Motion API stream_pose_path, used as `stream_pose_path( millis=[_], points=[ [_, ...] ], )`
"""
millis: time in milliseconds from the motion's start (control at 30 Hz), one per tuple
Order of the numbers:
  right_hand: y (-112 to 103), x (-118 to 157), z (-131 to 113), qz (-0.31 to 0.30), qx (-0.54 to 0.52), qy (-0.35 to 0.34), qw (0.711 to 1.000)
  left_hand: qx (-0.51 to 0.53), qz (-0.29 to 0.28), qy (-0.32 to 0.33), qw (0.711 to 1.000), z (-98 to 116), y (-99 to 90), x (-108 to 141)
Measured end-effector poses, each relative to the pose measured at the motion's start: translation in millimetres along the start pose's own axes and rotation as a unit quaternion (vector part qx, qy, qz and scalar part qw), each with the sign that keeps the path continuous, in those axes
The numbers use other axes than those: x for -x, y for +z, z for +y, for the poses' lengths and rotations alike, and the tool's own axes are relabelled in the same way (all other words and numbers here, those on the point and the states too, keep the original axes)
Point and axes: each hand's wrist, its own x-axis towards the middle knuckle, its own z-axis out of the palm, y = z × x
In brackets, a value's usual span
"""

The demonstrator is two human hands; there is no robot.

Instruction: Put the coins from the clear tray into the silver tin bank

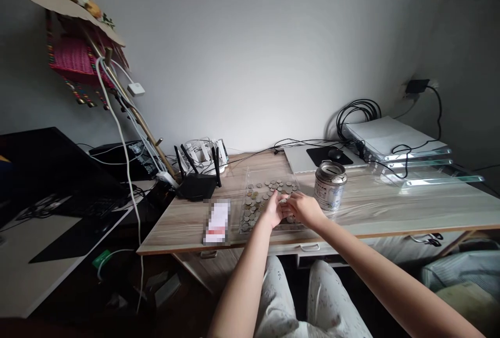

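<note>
Several coins [253,203] lie spread in a clear, shallow tray [242,223] near the front edge of the wooden desk. Over the tray's right part, my left hand [275,209] is partly curled with its palm turned inward. My right hand [304,208] meets it there, fingers bent and pressed together at the left hand's fingertips. Whatever lies between the fingers is too small to make out. Just right of my right hand stands a round metal tin [330,186] with a slotted lid and a printed label.
A black router [198,186] and a blurred paper [217,222] are left of the tray. Behind the tin lie a silver laptop [299,160] and black mouse [335,153]. Clear stacked shelves [425,175] and cables occupy the right. A second desk [23,280] stands left.
</note>
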Motion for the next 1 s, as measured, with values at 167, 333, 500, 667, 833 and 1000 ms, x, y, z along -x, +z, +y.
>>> stream_pose_path(
  millis=[167,333,500,667,833,1000],
  points=[
    [-67,-7,51,0.178,-0.007,0.094,0.979,-0.048,-0.006,0.015,0.999,-1,1.1,2],
    [-102,-8,106,0.104,0.085,0.218,0.967,-0.085,-0.018,0.016,0.996,0,2.0,2],
    [-104,-9,110,0.015,0.099,0.258,0.961,-0.113,-0.005,0.037,0.993,-1,3.6,4],
    [-88,-9,73,0.109,0.066,0.154,0.98,-0.309,0.098,0.17,0.931,-3,3.8,0],
    [-30,-20,31,-0.107,-0.046,-0.005,0.993,-0.673,0.247,0.181,0.673,3,-3.6,-5],
    [10,-50,18,-0.225,-0.046,0.018,0.973,-0.737,0.306,0.086,0.597,23,-16.9,-4]
  ],
)
